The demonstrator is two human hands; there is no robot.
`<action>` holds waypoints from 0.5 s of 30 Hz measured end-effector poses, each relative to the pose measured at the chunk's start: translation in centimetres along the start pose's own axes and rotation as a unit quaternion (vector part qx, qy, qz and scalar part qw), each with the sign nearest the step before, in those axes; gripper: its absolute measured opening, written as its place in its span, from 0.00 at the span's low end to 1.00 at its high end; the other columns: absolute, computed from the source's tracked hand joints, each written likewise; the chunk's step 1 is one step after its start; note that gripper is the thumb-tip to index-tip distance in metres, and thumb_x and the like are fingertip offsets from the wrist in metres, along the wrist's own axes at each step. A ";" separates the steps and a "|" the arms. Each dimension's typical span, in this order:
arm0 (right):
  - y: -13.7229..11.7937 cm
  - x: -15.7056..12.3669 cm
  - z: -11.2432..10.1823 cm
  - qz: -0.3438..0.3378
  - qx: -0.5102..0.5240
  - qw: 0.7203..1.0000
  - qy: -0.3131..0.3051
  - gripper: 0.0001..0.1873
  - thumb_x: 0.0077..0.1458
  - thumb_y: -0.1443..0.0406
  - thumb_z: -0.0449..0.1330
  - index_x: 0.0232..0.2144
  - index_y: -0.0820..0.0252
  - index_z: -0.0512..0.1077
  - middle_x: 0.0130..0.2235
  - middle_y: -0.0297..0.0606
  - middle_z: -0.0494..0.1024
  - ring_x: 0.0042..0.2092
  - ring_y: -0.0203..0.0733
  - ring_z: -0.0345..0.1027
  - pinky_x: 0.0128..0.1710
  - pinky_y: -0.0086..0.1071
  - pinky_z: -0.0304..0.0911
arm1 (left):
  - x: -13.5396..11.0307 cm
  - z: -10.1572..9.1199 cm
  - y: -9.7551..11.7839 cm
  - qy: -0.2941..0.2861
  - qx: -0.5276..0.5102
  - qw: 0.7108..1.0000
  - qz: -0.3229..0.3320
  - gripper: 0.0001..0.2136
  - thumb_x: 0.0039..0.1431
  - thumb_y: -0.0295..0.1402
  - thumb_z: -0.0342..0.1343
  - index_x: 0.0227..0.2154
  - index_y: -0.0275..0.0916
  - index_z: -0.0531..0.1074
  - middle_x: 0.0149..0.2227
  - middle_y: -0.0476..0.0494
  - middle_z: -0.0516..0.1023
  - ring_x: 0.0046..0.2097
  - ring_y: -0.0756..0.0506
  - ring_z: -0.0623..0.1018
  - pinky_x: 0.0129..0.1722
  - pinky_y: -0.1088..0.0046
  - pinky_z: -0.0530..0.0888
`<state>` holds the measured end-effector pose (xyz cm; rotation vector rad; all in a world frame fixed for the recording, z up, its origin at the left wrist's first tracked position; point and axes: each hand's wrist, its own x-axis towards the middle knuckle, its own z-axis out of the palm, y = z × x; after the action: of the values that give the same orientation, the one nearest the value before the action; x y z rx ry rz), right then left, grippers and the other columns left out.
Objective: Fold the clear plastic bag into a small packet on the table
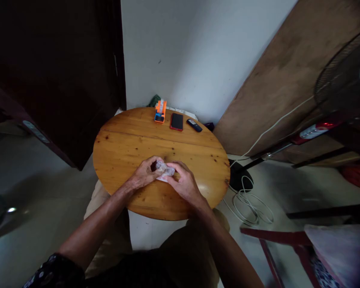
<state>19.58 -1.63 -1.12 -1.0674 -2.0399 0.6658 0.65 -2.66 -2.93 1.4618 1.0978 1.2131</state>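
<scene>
Between my hands, low over the near half of the wooden table (132,150), is a small crumpled clear plastic packet (165,169). My left hand (145,172) pinches its left end between thumb and fingers. On the opposite side, my right hand (184,180) curls around the packet's right end, thumb below and fingers above. Something white and flat shows under the packet, partly hidden by the hands; I cannot make out what it is.
Along the table's far edge lie an orange tape dispenser (160,111), a dark phone-like slab with a red edge (177,121) and a black remote (194,125). A standing fan (313,131) and coiled white cable (252,208) are at right. A dark door (63,80) stands left.
</scene>
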 end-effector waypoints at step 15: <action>1.5 3.6 0.0 0.200 0.239 0.948 -0.059 0.16 0.46 0.54 0.67 0.36 0.56 0.78 0.39 0.36 0.82 0.42 0.45 0.75 0.45 0.37 0.66 | 0.5 0.0 -0.8 -0.017 -0.063 0.994 -0.083 0.39 0.49 0.34 0.68 0.64 0.38 0.60 0.56 0.35 0.73 0.54 0.41 0.74 0.55 0.61 0.71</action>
<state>18.91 2.27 -0.88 -1.1678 -1.6307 1.3806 0.60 -1.99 -3.65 1.2661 1.0771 1.1152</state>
